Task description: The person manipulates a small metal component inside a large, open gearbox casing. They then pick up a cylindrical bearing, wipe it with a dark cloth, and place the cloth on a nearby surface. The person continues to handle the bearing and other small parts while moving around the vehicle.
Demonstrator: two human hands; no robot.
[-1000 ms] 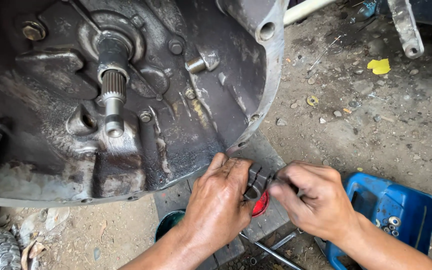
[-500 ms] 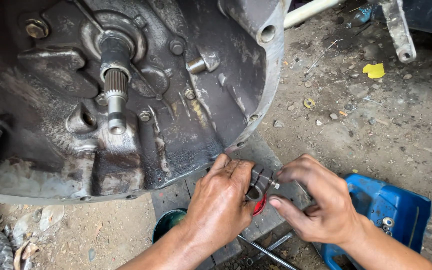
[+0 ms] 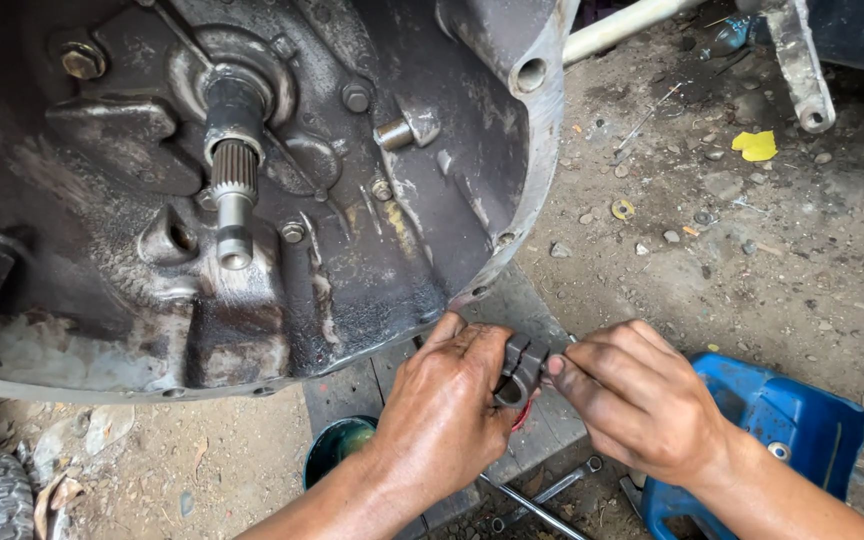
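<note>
Forked metal part (image 3: 522, 372), dark and greasy, sits pinched between your left hand (image 3: 447, 405) and right hand (image 3: 637, 400), near the bell housing (image 3: 252, 180) rim; fitting it appears underway, needing steady alignment next.

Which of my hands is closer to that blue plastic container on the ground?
Right. Your right hand sits just left of the blue container, its wrist crossing in front of it; your left hand is farther left, beyond the small dark metal part.

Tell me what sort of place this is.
Probably an informal, open-air vehicle repair yard. A large greasy gearbox housing with a splined shaft sits on bare dirt ground, and a wrench lies below the two hands.
</note>
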